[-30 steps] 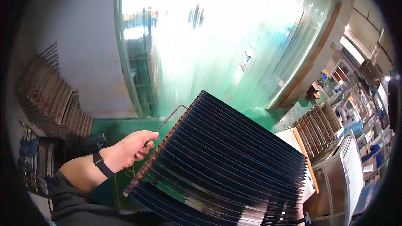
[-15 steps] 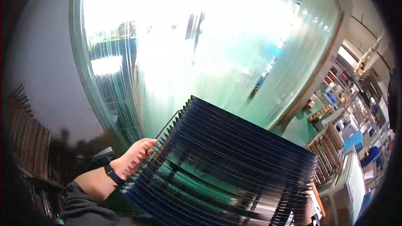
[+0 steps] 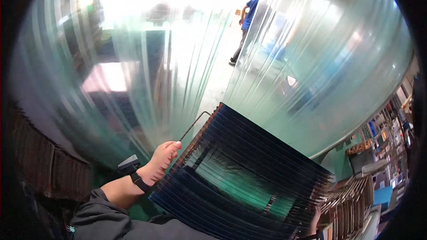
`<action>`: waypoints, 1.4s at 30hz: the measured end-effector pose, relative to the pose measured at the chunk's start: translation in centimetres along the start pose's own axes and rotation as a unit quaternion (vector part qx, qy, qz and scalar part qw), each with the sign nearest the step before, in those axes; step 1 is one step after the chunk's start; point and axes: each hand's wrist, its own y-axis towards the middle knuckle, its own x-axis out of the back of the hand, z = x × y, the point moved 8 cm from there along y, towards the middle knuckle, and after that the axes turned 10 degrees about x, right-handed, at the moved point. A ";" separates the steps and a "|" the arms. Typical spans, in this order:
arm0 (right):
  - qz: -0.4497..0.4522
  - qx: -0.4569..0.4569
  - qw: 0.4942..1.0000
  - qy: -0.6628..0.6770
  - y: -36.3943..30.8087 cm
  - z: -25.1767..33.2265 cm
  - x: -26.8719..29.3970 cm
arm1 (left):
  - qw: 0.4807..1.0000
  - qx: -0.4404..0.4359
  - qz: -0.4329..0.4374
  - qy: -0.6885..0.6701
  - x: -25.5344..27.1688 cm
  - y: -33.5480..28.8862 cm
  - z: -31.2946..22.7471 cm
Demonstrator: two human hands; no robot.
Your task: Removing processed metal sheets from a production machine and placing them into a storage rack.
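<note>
A rack of dark, glossy, thin panels, layered with narrow gaps, tilts in front of me. Its left side shows a row of toothed edges and a thin bent metal rod. My left hand is closed around that rod, with a black band on the wrist. At the rack's lower right side, a small part of my right hand shows against the panel edges; its fingers are hidden. Clear plastic curtain strips hang just beyond the rack.
Through a gap between the strips, a person in a blue top stands on a pale floor. More stacked panels stand at the left, and others at the right. Cluttered shelving or benches fill the far right.
The curtain now looks nearer and wider, and a gap with a person beyond has come into view. The rack and both hands have shifted slightly within the picture; my left hand still grips the rod.
</note>
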 end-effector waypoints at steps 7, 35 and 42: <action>0.040 0.090 0.984 -0.149 23.8 2.8 -2.7 | 0.998 -0.060 -0.024 -0.014 -8.6 13.6 -9.7; 0.064 -0.023 0.998 -0.007 99.0 13.1 -43.4 | 0.986 -0.017 -0.067 0.153 -24.8 85.7 -45.9; 0.157 0.000 0.987 -0.018 119.2 19.0 -65.7 | 0.978 -0.030 -0.161 0.128 -19.0 98.1 -54.9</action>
